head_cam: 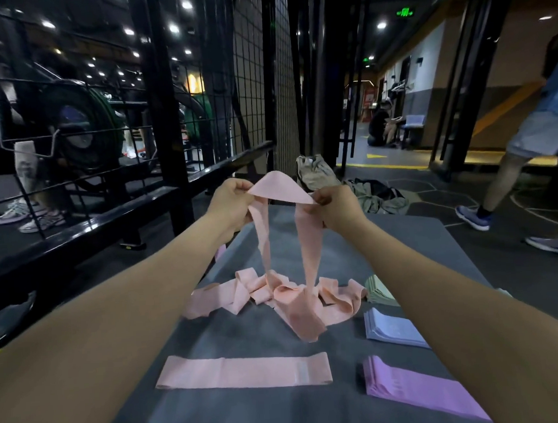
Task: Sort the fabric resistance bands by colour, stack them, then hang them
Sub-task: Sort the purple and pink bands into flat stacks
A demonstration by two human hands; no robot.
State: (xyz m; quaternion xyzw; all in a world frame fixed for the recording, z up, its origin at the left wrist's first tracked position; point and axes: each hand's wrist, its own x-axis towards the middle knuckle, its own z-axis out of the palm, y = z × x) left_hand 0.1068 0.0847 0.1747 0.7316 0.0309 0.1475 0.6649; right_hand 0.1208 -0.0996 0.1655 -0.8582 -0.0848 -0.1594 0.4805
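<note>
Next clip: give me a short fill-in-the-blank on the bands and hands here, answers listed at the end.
1. Both hands, left hand and right hand, hold up a ____ band.
2. Nearest the camera, one pink band lies ____ on the grey mat.
3. The stack between the green stack and the purple stack is ____.

Answers: pink; flat; blue

Band between both grips (pixel 281 187): pale salmon pink, plain. Heap below the grips (pixel 275 295): same pink. Flat band nearer than the heap (pixel 244 371): pink, one paler stitched strip. Right of the grips: sage-green stack (pixel 379 291), light blue stack (pixel 395 331), lilac stack (pixel 419 391). Counter (pixel 402 247): dark grey, faintly mottled.
</note>
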